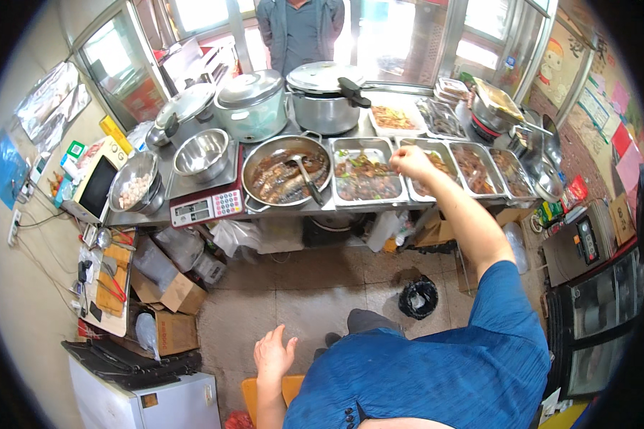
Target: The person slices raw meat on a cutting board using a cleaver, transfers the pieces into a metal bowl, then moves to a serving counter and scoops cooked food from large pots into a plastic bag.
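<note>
My right hand (409, 161) is over the counter, at the edge between two steel trays of cooked food, its fingers bent together; whether something small is pinched in them cannot be told. Left of it lies the tray of meat with green pepper pieces (366, 170); the tray beneath and right of the hand (437, 161) is partly hidden by my arm. My left hand (275, 351) hangs low over the floor, fingers apart and holding nothing. A wide steel pan (287, 171) holds fish in dark sauce, with a ladle (307, 179) resting in it.
A digital scale (206, 209) bears a steel bowl (201, 155). Behind stand a pressure cooker (324, 110) and a rice cooker (250, 104). More food trays (475, 171) are on the right. A lined waste bin (418, 297) stands on the floor. A person (303, 37) stands across the counter.
</note>
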Available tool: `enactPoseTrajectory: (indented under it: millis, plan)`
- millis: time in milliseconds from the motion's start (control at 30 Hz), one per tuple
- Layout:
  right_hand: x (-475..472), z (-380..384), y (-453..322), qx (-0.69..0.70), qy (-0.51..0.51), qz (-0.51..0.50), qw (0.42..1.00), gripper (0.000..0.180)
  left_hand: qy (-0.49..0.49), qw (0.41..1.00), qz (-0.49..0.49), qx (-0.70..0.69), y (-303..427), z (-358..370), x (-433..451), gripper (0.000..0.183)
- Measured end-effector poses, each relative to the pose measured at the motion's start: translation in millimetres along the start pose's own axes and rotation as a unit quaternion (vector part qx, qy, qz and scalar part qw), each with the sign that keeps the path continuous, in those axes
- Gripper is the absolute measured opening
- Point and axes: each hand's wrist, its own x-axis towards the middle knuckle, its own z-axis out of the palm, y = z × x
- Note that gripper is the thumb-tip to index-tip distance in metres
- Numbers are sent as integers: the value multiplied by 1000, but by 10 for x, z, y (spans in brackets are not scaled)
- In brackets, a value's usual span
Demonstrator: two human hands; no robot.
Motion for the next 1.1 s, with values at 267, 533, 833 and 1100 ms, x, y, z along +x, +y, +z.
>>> enactPoseTrajectory:
  millis: [267,533,833,1100]
  plan:
    - [2799,168,-298,-138,88,39,986,35,28,885,-405,-228,-1480,1156,325,24]
    - [4243,400,-371,7,-85,211,974,27,-51,795,-550,-249,-1426,1600,410,17]
    - [4468,199,-182,100,-100,142,980,31,6,797,-516,-316,-1851,1459,867,17]
    - [4593,95,-328,50,57,56,996,28,178,653,-638,-368,-2234,1474,836,28]
